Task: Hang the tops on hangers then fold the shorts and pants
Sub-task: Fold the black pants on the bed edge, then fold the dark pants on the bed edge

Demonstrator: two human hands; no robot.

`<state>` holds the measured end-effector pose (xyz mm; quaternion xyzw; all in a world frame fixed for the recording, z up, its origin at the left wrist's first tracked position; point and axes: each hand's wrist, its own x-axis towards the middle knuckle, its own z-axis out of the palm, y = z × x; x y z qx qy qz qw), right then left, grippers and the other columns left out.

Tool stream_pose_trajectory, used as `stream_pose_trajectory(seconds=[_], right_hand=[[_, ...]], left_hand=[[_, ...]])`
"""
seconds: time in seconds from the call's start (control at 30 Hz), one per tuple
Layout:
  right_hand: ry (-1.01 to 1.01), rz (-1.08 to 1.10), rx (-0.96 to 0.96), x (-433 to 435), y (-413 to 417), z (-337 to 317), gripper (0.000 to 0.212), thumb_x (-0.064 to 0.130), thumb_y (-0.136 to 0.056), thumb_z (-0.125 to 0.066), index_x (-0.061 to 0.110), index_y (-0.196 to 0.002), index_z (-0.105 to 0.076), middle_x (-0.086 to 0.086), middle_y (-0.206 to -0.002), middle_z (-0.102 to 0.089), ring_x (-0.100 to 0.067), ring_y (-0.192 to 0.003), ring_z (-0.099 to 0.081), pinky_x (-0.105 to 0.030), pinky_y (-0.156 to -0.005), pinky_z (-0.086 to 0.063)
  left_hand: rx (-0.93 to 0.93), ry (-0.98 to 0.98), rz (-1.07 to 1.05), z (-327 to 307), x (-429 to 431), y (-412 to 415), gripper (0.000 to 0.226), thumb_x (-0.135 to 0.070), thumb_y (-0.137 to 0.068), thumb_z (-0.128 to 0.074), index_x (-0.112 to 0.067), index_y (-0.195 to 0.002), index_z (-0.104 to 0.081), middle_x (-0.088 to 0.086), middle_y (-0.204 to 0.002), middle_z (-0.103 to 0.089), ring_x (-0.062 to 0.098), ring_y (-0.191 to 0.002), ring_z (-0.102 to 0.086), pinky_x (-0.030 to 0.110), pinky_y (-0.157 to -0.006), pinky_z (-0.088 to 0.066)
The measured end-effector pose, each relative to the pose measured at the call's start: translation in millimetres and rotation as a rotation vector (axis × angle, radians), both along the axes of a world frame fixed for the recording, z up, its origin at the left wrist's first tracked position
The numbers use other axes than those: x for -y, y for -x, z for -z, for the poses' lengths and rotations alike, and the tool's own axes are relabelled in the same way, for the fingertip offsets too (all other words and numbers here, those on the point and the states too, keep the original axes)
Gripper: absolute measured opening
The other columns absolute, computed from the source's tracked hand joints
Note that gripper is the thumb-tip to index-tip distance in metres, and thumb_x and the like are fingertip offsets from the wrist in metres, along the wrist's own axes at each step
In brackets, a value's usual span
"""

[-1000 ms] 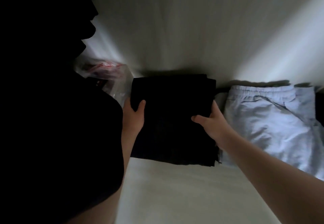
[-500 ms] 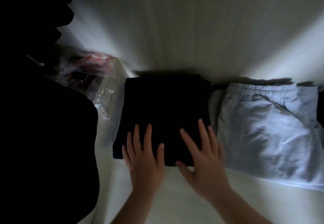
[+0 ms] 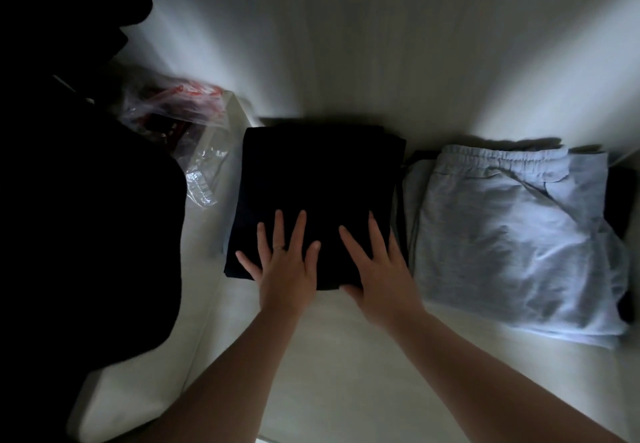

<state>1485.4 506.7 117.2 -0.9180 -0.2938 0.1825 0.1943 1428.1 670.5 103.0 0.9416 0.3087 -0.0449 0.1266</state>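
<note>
The folded black garment [image 3: 318, 179] sat squared; left hand [image 3: 284, 269] and right hand [image 3: 381, 276] pressed it flat, fingers spread wide. Beside it grey sweatpants [image 3: 512, 234] lay folded; folding looked nearly done

- Left hand [image 3: 287, 269] lies flat, palm down, fingers straight and spread, pointing away from the body.
- Right hand [image 3: 381, 276] lies flat just beside it, fingers straight, thumb angled toward the left one.
- Both forearms are bare and reach forward, drawing closer toward the wrists.
</note>
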Motion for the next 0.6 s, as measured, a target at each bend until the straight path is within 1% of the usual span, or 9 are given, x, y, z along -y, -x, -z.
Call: stream_pose_trajectory(seconds=[0.1, 0.2, 0.27, 0.3, 0.4, 0.43, 0.6], right_hand=[[0.003, 0.026, 0.014, 10.1, 15.4, -8.7, 0.087, 0.041, -0.096, -0.057, 0.046, -0.156, 0.005, 0.004, -0.163, 0.029, -0.035, -0.154, 0.005, -0.044, -0.125, -0.013], [-0.030, 0.064, -0.032, 28.1, 48.6, -20.4, 0.084, 0.040, -0.097, -0.057, 0.042, -0.158, 0.000, 0.002, -0.165, 0.023, -0.029, -0.154, 0.005, -0.040, -0.125, -0.011], [0.010, 0.089, -0.071, 46.0, 76.8, -27.1, 0.079, 0.044, -0.099, -0.052, 0.042, -0.158, 0.001, 0.002, -0.166, 0.021, -0.026, -0.155, 0.005, -0.040, -0.124, -0.011], [0.051, 0.096, -0.087, 56.3, 90.6, -29.3, 0.077, 0.046, -0.100, -0.048, 0.041, -0.158, 0.002, 0.002, -0.166, 0.021, -0.026, -0.155, 0.005, -0.041, -0.123, -0.011], [0.156, 0.121, -0.150, 88.8, 129.1, -36.7, 0.074, 0.050, -0.101, -0.043, 0.040, -0.158, 0.004, 0.002, -0.166, 0.021, -0.027, -0.155, 0.004, -0.042, -0.123, -0.011], [0.176, 0.132, -0.163, 99.5, 141.4, -40.2, 0.073, 0.050, -0.101, -0.042, 0.040, -0.158, 0.003, 0.001, -0.166, 0.020, -0.027, -0.155, 0.004, -0.043, -0.123, -0.011], [0.243, 0.194, -0.215, 143.8, 197.1, -61.0, 0.069, 0.052, -0.102, -0.038, 0.039, -0.159, 0.001, 0.004, -0.167, 0.018, -0.028, -0.155, 0.004, -0.051, -0.122, -0.013]], left_hand=[[-0.035, 0.014, -0.006, -6.8, 8.8, 14.0, 0.062, -0.066, -0.094, -0.005, -0.050, -0.154, 0.006, -0.007, -0.168, 0.005, 0.022, -0.153, 0.012, 0.063, -0.117, 0.007], [-0.042, 0.081, 0.004, -14.7, 36.3, 42.5, 0.067, -0.067, -0.092, -0.001, -0.045, -0.156, 0.004, -0.006, -0.168, 0.007, 0.021, -0.153, 0.013, 0.058, -0.121, 0.002], [-0.066, 0.151, 0.010, -19.0, 60.6, 67.2, 0.071, -0.069, -0.090, 0.003, -0.044, -0.156, 0.005, -0.008, -0.167, 0.011, 0.020, -0.154, 0.013, 0.056, -0.121, 0.000], [-0.092, 0.183, 0.003, -20.5, 72.7, 80.0, 0.071, -0.070, -0.090, 0.002, -0.044, -0.156, 0.005, -0.008, -0.167, 0.012, 0.020, -0.154, 0.012, 0.055, -0.121, 0.000], [-0.175, 0.279, -0.023, -25.4, 108.0, 121.4, 0.064, -0.067, -0.096, -0.011, -0.048, -0.156, -0.001, -0.011, -0.167, 0.009, 0.019, -0.154, 0.012, 0.053, -0.122, 0.003], [-0.185, 0.307, -0.024, -28.7, 119.5, 136.2, 0.063, -0.066, -0.096, -0.012, -0.048, -0.156, -0.002, -0.012, -0.167, 0.008, 0.019, -0.154, 0.012, 0.053, -0.122, 0.004], [-0.193, 0.370, -0.046, -50.5, 161.9, 203.4, 0.070, -0.072, -0.091, -0.008, -0.048, -0.156, -0.006, -0.013, -0.168, 0.006, 0.018, -0.154, 0.013, 0.053, -0.121, 0.005]])
